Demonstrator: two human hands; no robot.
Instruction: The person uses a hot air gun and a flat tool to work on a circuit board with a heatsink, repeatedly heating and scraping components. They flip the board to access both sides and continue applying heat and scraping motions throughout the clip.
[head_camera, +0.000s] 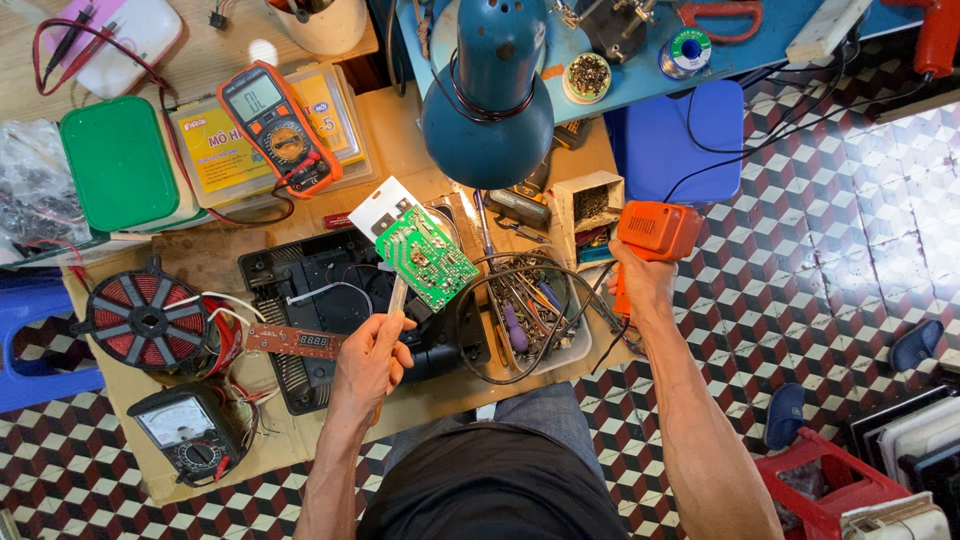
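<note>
On the cardboard work mat, seen from above my lap:

Left hand: my left hand (370, 355) sits at about 7 o'clock from the middle of the view, fingers curled shut around a thin tool handle (396, 297) — a brush or a driver, I cannot tell which.

Circuit board: the green circuit board (425, 256) lies tilted at 1 o'clock from my left hand, with a white plate (377, 207) at its upper end; the handle's tip meets the board's lower edge.

Right hand: my right hand (640, 285) is out at 3 o'clock, fingers wrapped tight about the grip of an orange soldering gun (655, 232), held above the tiled floor (820, 200) just off the mat's edge.

Housing: a black plastic housing (330, 290) lies open under the board, a narrow brown display strip (295, 341) crossing its lower left.

Coil: a red and black copper coil (148, 320) rests at 9 o'clock, wires trailing toward the housing.

Meters: an orange digital multimeter (280, 125) at 11 o'clock, on yellow parts boxes (215, 150); a black analogue meter (190, 432) at 8 o'clock.

Tool tray: a white tray of screwdrivers (530, 315) sits between my two hands, ringed by a loop of black cable.

Lamp: a teal desk lamp (487, 95) hangs at 12 o'clock — its shade is above the board's far end.

Lid: a green box lid (118, 162) at 10 o'clock.
</note>
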